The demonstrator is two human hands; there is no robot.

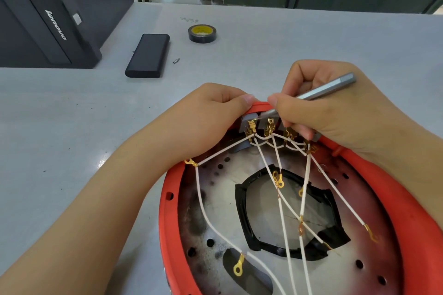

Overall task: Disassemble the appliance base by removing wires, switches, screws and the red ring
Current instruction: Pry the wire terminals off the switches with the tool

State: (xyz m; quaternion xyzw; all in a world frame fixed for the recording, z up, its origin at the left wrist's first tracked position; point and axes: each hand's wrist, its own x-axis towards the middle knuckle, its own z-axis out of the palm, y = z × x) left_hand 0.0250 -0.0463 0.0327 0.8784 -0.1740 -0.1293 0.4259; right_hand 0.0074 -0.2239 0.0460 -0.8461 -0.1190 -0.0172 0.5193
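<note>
— Nearest to us, what is that round thing?

— Appliance base, lying upturned on the grey desk. Its metal floor is scorched dark in patches and pierced with small holes, with a black-edged opening in the middle. Around it runs the red ring, still seated on the base.

— And the wires?

— White wires fan across the inside, from the far rim toward the near edge. Several end in loose brass ring terminals; their far ends are plugged into a row of grey switches set in the far rim.

— What are the hands doing?

— Left hand grips the far rim of the red ring, fingers curled over it, thumb tip on the top edge just beside the switches. Right hand holds a silver screwdriver pen-fashion, fingers closed round the shaft. Its tip points down at the switch row; whether it touches a switch I cannot tell, since the index finger covers the spot.

— Anything else on the desk?

— Further off, well apart from the base: a black flat case, a small screwdriver bit just beside it, and a roll of black tape with a yellow core. A dark Lenovo computer lies on its side at the far left corner.
</note>
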